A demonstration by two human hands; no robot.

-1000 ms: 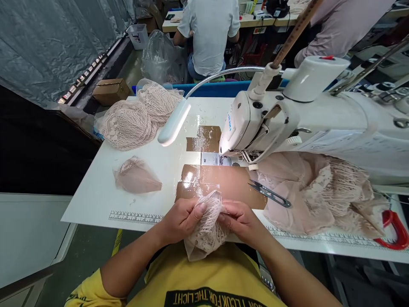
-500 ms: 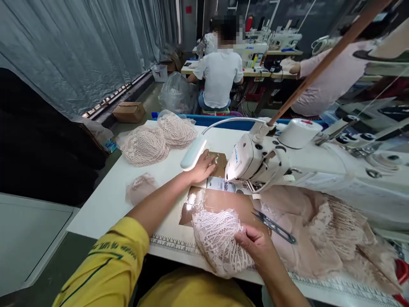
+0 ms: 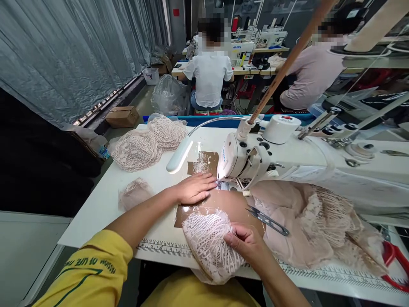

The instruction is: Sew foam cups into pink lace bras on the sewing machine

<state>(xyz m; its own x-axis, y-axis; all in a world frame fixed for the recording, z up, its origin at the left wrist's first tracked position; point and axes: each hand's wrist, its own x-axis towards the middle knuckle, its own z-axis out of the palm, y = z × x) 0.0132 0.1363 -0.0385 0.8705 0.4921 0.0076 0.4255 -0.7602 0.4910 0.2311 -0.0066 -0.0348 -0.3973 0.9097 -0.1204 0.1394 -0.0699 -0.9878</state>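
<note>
My left hand (image 3: 196,187) lies flat with fingers stretched out beside the needle area of the white sewing machine (image 3: 236,155). It rests on the plate and the brown tape (image 3: 194,209) stuck to the table. Between the thumb and fingers of my right hand (image 3: 244,241), the edge of a pale pink lace cup (image 3: 211,243) is pinched. That cup hangs partly over the table's front edge. Thread snips (image 3: 268,221) lie just right of my right hand, on beige lace fabric (image 3: 303,221).
Stacked lace cups (image 3: 137,149) sit at the table's back left, and a smaller lace piece (image 3: 136,194) lies nearer. A lamp (image 3: 179,157) arches over the table. Red-handled scissors (image 3: 394,264) lie far right. A person in white (image 3: 209,79) and another in pink (image 3: 311,76) sit beyond.
My left hand has come back toward me, from the far tape to beside the needle. My right hand still pinches the lace cup. The camera view has shifted slightly.
</note>
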